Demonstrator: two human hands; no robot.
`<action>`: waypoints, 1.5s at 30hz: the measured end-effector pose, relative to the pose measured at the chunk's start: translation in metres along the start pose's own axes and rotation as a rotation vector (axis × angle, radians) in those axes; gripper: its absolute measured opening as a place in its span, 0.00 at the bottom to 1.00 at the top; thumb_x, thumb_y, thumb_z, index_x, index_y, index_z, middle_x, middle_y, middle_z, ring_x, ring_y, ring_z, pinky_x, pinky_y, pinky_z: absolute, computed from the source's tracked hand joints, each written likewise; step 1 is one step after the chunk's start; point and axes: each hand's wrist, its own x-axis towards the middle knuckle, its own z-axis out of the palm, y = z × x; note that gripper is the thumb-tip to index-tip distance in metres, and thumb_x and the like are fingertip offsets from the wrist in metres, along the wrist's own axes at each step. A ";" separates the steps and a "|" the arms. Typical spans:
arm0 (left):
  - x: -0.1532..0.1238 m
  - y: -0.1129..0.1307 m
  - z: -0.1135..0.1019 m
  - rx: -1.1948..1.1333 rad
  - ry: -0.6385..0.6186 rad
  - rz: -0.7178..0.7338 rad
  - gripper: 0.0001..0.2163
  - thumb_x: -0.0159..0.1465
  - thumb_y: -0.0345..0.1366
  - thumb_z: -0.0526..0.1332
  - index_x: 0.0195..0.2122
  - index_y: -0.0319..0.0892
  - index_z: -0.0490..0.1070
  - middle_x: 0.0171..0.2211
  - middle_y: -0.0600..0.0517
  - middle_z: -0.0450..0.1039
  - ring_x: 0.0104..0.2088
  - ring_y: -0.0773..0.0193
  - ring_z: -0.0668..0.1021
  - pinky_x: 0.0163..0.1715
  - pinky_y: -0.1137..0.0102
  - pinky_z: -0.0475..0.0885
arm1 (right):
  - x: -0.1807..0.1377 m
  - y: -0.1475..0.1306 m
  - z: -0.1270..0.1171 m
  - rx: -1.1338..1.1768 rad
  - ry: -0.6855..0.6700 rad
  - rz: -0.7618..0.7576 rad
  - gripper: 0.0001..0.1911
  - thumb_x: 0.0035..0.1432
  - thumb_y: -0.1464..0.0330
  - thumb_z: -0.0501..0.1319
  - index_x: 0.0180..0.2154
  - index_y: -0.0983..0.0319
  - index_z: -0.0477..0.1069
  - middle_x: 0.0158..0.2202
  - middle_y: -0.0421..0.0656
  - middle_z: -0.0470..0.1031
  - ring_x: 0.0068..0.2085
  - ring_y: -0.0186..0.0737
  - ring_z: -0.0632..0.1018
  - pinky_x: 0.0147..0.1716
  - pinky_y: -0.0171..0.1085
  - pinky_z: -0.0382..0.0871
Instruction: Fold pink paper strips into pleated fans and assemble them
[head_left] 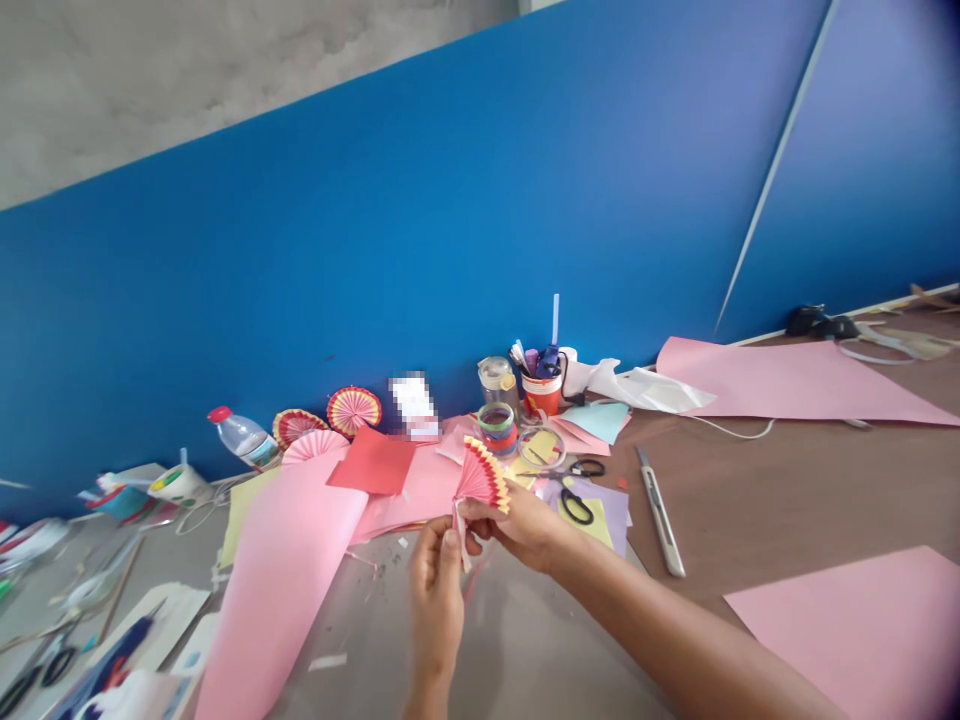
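Observation:
A pleated paper fan (480,474), pink with a red and yellow zigzag edge, is held up over the table, partly spread. My right hand (523,522) grips its right side, fingers closed on the folds. My left hand (439,560) pinches the narrow lower end, where a pale strip (460,535) hangs down between the fingers. Behind the hands lie a red paper square (373,460) and pink sheets (409,497). Black-handled scissors (577,505) rest on purple and yellow paper right of my right hand.
Finished paper rosettes (354,411) lean against the blue partition (420,230) beside a water bottle (244,438). Tape rolls (497,428) and a red cup of tools (541,393) stand at the back. A utility knife (661,515) and pink sheets (862,630) lie right; a curled pink sheet (281,580) lies left.

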 end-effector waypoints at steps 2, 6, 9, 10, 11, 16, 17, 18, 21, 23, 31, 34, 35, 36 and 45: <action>0.001 0.003 -0.003 -0.062 -0.053 -0.043 0.15 0.58 0.49 0.60 0.29 0.40 0.70 0.24 0.53 0.70 0.26 0.68 0.70 0.30 0.74 0.65 | 0.002 0.001 -0.004 0.053 -0.033 0.038 0.15 0.40 0.64 0.68 0.18 0.63 0.63 0.16 0.34 0.63 0.17 0.27 0.61 0.20 0.32 0.53; 0.003 0.006 -0.009 -0.228 -0.143 -0.155 0.13 0.56 0.45 0.64 0.31 0.39 0.72 0.27 0.51 0.73 0.31 0.65 0.73 0.34 0.72 0.66 | 0.003 0.001 -0.008 0.121 -0.149 0.091 0.15 0.39 0.63 0.70 0.20 0.64 0.67 0.16 0.36 0.67 0.18 0.29 0.67 0.20 0.32 0.57; 0.003 0.008 -0.012 -0.273 -0.177 -0.201 0.13 0.54 0.43 0.66 0.32 0.39 0.72 0.28 0.50 0.73 0.31 0.66 0.72 0.34 0.72 0.66 | 0.004 -0.001 -0.009 0.126 -0.185 0.099 0.14 0.39 0.63 0.70 0.21 0.63 0.67 0.16 0.35 0.68 0.18 0.30 0.68 0.20 0.32 0.60; 0.004 0.009 -0.013 -0.273 -0.196 -0.211 0.12 0.54 0.43 0.66 0.32 0.38 0.73 0.28 0.50 0.73 0.31 0.66 0.72 0.34 0.72 0.66 | 0.004 -0.001 -0.010 0.123 -0.180 0.101 0.14 0.39 0.63 0.70 0.20 0.62 0.67 0.16 0.34 0.68 0.18 0.29 0.68 0.20 0.31 0.61; 0.004 0.009 -0.014 -0.272 -0.217 -0.221 0.12 0.54 0.43 0.66 0.32 0.38 0.73 0.28 0.50 0.73 0.31 0.66 0.73 0.35 0.72 0.66 | 0.004 -0.001 -0.010 0.118 -0.176 0.107 0.14 0.39 0.63 0.69 0.20 0.62 0.66 0.16 0.34 0.68 0.17 0.29 0.68 0.20 0.31 0.61; 0.005 0.006 -0.015 -0.290 -0.284 -0.239 0.12 0.53 0.42 0.67 0.32 0.38 0.73 0.27 0.51 0.72 0.31 0.65 0.73 0.35 0.71 0.66 | 0.004 -0.003 -0.010 0.044 -0.180 0.141 0.12 0.41 0.64 0.67 0.20 0.62 0.66 0.17 0.35 0.67 0.18 0.28 0.65 0.19 0.31 0.58; 0.006 0.004 -0.014 -0.287 -0.246 -0.221 0.12 0.53 0.42 0.67 0.32 0.38 0.72 0.27 0.51 0.72 0.31 0.66 0.73 0.35 0.72 0.66 | 0.004 -0.004 -0.010 0.005 -0.131 0.119 0.10 0.41 0.66 0.66 0.21 0.63 0.67 0.18 0.35 0.67 0.18 0.28 0.65 0.20 0.31 0.58; 0.006 0.003 -0.013 -0.276 -0.189 -0.201 0.12 0.53 0.42 0.67 0.32 0.38 0.72 0.27 0.51 0.73 0.31 0.66 0.73 0.35 0.72 0.66 | 0.003 -0.005 -0.009 -0.047 -0.061 0.085 0.07 0.42 0.68 0.65 0.22 0.63 0.68 0.19 0.35 0.67 0.19 0.27 0.64 0.21 0.30 0.57; 0.008 -0.001 -0.010 -0.233 0.014 -0.158 0.14 0.51 0.42 0.68 0.33 0.39 0.71 0.28 0.52 0.74 0.31 0.66 0.74 0.35 0.72 0.68 | 0.002 -0.008 -0.004 -0.302 0.111 -0.020 0.03 0.44 0.74 0.60 0.25 0.64 0.70 0.21 0.35 0.68 0.23 0.27 0.65 0.25 0.30 0.58; 0.010 -0.001 -0.008 -0.209 0.107 -0.141 0.16 0.48 0.42 0.70 0.33 0.39 0.71 0.27 0.51 0.74 0.31 0.65 0.75 0.34 0.72 0.69 | -0.001 -0.010 0.001 -0.492 0.132 -0.070 0.05 0.45 0.76 0.56 0.24 0.65 0.71 0.21 0.36 0.69 0.24 0.29 0.66 0.26 0.30 0.58; 0.009 -0.007 -0.006 -0.074 0.190 -0.034 0.15 0.50 0.42 0.68 0.33 0.40 0.71 0.29 0.51 0.73 0.32 0.64 0.74 0.34 0.70 0.70 | -0.008 -0.006 0.012 -0.764 0.192 -0.196 0.07 0.46 0.76 0.55 0.23 0.64 0.72 0.24 0.39 0.72 0.27 0.31 0.70 0.26 0.30 0.61; 0.007 -0.009 -0.006 -0.036 0.190 -0.033 0.14 0.50 0.42 0.68 0.34 0.40 0.71 0.31 0.50 0.73 0.35 0.63 0.74 0.38 0.69 0.69 | -0.009 -0.006 0.011 -0.837 0.212 -0.227 0.07 0.45 0.76 0.55 0.22 0.63 0.70 0.23 0.38 0.71 0.26 0.31 0.69 0.26 0.30 0.59; 0.006 -0.008 -0.006 -0.034 0.188 -0.033 0.14 0.50 0.42 0.68 0.34 0.40 0.71 0.32 0.50 0.73 0.35 0.62 0.74 0.38 0.69 0.69 | -0.009 -0.006 0.011 -0.855 0.216 -0.235 0.08 0.45 0.77 0.55 0.21 0.63 0.70 0.23 0.38 0.71 0.26 0.31 0.69 0.26 0.30 0.59; 0.006 -0.006 -0.005 -0.039 0.181 -0.032 0.14 0.50 0.42 0.68 0.34 0.40 0.71 0.32 0.50 0.73 0.35 0.62 0.74 0.38 0.69 0.69 | -0.010 -0.007 0.011 -0.861 0.215 -0.237 0.08 0.45 0.77 0.55 0.21 0.63 0.70 0.23 0.38 0.71 0.26 0.31 0.69 0.25 0.30 0.59; 0.008 0.004 -0.006 -0.188 0.078 -0.115 0.15 0.48 0.43 0.69 0.33 0.39 0.73 0.27 0.52 0.73 0.29 0.67 0.73 0.31 0.73 0.68 | -0.009 -0.015 0.012 -0.657 0.087 -0.129 0.08 0.46 0.76 0.54 0.20 0.64 0.67 0.21 0.38 0.70 0.25 0.30 0.68 0.25 0.30 0.59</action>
